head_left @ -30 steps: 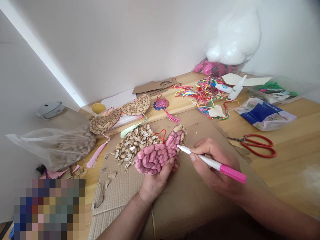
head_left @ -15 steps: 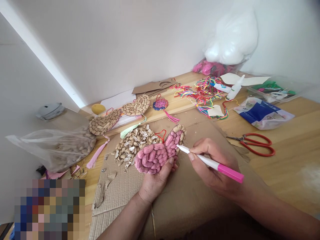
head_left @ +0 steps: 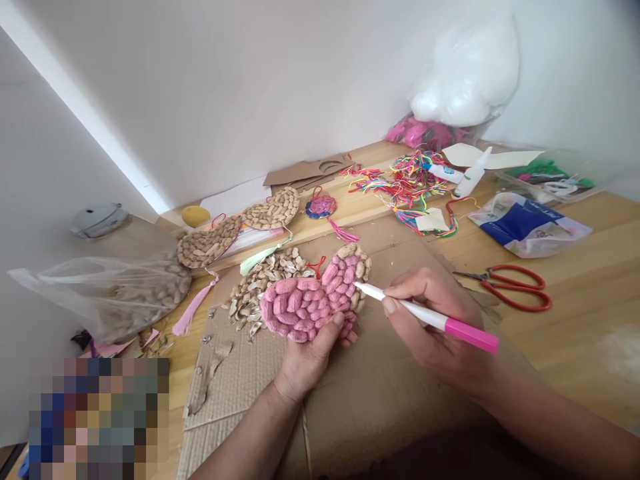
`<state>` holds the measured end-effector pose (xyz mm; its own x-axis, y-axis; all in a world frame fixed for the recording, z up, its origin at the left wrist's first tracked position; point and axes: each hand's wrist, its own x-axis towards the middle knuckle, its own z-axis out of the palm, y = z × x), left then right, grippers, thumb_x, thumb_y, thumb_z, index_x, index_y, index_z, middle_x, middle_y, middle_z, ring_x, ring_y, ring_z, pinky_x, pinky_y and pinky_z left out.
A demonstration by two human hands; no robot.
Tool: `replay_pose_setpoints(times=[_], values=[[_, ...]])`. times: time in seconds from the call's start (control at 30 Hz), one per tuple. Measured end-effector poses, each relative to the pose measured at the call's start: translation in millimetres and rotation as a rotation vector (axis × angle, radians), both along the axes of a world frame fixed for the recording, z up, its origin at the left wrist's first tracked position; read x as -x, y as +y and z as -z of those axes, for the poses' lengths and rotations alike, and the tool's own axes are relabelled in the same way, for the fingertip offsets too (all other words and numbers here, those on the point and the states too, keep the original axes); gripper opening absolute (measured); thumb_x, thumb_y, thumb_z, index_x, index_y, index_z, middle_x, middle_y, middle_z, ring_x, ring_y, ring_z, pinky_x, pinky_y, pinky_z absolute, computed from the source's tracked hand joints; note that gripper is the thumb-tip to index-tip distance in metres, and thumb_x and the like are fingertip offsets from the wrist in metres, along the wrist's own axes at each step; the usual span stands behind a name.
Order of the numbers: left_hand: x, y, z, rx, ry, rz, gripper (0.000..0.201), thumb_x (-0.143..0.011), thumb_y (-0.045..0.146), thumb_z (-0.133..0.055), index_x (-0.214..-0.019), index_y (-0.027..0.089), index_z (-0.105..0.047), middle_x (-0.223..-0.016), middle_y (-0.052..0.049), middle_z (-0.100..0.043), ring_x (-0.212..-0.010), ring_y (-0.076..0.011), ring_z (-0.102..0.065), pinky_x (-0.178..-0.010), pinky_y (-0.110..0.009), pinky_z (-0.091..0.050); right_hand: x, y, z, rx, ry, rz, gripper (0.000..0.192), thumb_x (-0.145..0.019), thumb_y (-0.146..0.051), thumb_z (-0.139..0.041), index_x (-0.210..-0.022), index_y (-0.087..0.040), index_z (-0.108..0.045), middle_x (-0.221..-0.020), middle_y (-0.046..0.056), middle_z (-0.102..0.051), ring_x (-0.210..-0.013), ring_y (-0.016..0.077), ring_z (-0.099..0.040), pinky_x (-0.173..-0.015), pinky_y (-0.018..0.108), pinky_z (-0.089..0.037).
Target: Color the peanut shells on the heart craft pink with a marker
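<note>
One pink-painted peanut-shell heart ornament point(head_left: 313, 300), cupped by left hand point(head_left: 307, 357); one pink-and-white marker pen point(head_left: 430, 319), gripped by right hand point(head_left: 433, 327). Two unpainted peanut-shell hearts point(head_left: 210, 241); one red-handled scissors point(head_left: 510, 288).

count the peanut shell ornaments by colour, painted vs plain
Pink, held in the left hand, marker in the right hand at it: 1
Plain tan: 2
Blue and pink, small: 1
Total: 4

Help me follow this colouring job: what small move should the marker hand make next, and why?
Probably slide the pink marker tip onto the bare shells along the rim of the peanut-shell heart. The right hand has it there, the left hand steadies the piece, and most shells are already pink.
</note>
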<state>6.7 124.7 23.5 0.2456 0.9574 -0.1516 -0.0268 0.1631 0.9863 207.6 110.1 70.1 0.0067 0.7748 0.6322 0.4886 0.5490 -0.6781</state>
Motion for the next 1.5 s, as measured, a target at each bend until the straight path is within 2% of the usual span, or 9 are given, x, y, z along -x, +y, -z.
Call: replay_pose_setpoints(times=[0.17, 0.33, 0.53, 0.7, 0.83, 1.0, 1.17, 1.37, 1.5], values=[[-1.1, 0.7, 0.2, -0.004, -0.013, 0.007, 0.047, -0.082, 0.064, -0.074, -0.082, 0.017, -0.078, -0.074, -0.01, -0.075, -0.065, -0.0233, -0.068, -0.065, -0.037, -0.058, 0.7, 0.8, 0.0, 0.03, -0.032, 0.028, 0.01, -0.09, -0.015, -0.06, -0.083, -0.022, -0.06, -0.066, -0.002, -0.059, -0.057, 0.0138, -0.054, -0.053, 0.029, -0.041], [-1.3, 0.9, -0.3, 0.012, -0.036, -0.004, 0.046, -0.081, 0.062, -0.075, -0.088, 0.017, -0.079, -0.075, -0.01, -0.075, -0.068, -0.024, -0.069, -0.066, -0.036, -0.058, -1.2, -0.3, 0.1, 0.05, -0.017, 0.013, 0.009, -0.09, -0.015, -0.062, -0.083, -0.021, -0.06, -0.071, -0.002, -0.062, -0.061, 0.0122, -0.056, -0.057, 0.027, -0.043], [-0.6, 1.4, 0.0, 0.024, -0.079, 0.015, 0.042, -0.084, 0.058, -0.075, -0.085, 0.016, -0.077, -0.073, -0.009, -0.074, -0.066, -0.0218, -0.068, -0.065, -0.033, -0.056, -1.4, -2.0, 0.8, 0.054, -0.027, 0.017, 0.01, -0.09, -0.013, -0.061, -0.084, -0.022, -0.06, -0.068, -0.003, -0.058, -0.059, 0.012, -0.053, -0.056, 0.028, -0.041], [-1.1, -0.7, 4.3, 0.098, -0.179, 0.028, 0.042, -0.085, 0.055, -0.074, -0.091, 0.013, -0.077, -0.076, -0.01, -0.075, -0.067, -0.0213, -0.07, -0.064, -0.032, -0.056, -0.5, -0.3, 6.1, 0.011, -0.011, 0.029, 0.01, -0.09, -0.013, -0.062, -0.087, -0.023, -0.059, -0.072, -0.002, -0.061, -0.061, 0.0135, -0.056, -0.056, 0.028, -0.044], [-3.4, -1.8, 5.8, 0.145, -0.268, -0.007, 0.041, -0.083, 0.051, -0.077, -0.091, 0.011, -0.076, -0.087, -0.013, -0.077, -0.065, -0.021, -0.071, -0.058, -0.031, -0.056, 3.3, -2.0, 13.8, -0.034, -0.059, 0.019, 0.013, -0.09, -0.012, -0.061, -0.093, -0.024, -0.057, -0.075, 0.0, -0.063, -0.065, 0.0159, -0.062, -0.059, 0.029, -0.048], [-5.0, 0.6, 2.8, 0.184, -0.336, -0.025, 0.04, -0.083, 0.049, -0.077, -0.087, 0.009, -0.077, -0.068, -0.01, -0.073, -0.06, -0.0181, -0.068, -0.058, -0.028, -0.054, 9.6, -6.7, 15.5, -0.122, -0.168, -0.018, 0.018, -0.088, -0.009, -0.06, -0.093, -0.025, -0.054, -0.074, -0.001, -0.064, -0.07, 0.0158, -0.068, -0.063, 0.026, -0.053], [-5.0, 0.5, 2.6, 0.19, -0.334, -0.025, 0.04, -0.081, 0.048, -0.079, -0.088, 0.009, -0.077, -0.088, -0.014, -0.077, -0.063, -0.0193, -0.07, -0.055, -0.028, -0.054, 7.5, -4.2, 11.5, -0.123, -0.158, 0.019, 0.016, -0.09, -0.01, -0.061, -0.096, -0.024, -0.054, -0.077, 0.0, -0.064, -0.072, 0.0161, -0.069, -0.064, 0.026, -0.053], [-4.1, -0.4, 3.8, 0.183, -0.321, 0.014, 0.04, -0.085, 0.049, -0.075, -0.087, 0.009, -0.077, -0.069, -0.01, -0.074, -0.06, -0.0184, -0.068, -0.058, -0.028, -0.055, 7.3, -5.1, 12.1, -0.081, -0.157, -0.007, 0.019, -0.09, -0.009, -0.059, -0.097, -0.027, -0.053, -0.076, 0.001, -0.063, -0.071, 0.0184, -0.067, -0.063, 0.03, -0.053], [-4.3, -0.1, 2.9, 0.187, -0.342, 0.009, 0.039, -0.084, 0.048, -0.076, -0.086, 0.01, -0.077, -0.068, -0.01, -0.074, -0.057, -0.0175, -0.067, -0.057, -0.028, -0.054, 6.7, -5.7, 13.7, -0.083, -0.12, -0.023, 0.02, -0.09, -0.008, -0.059, -0.097, -0.027, -0.054, -0.077, 0.001, -0.065, -0.073, 0.0193, -0.069, -0.064, 0.031, -0.054]])
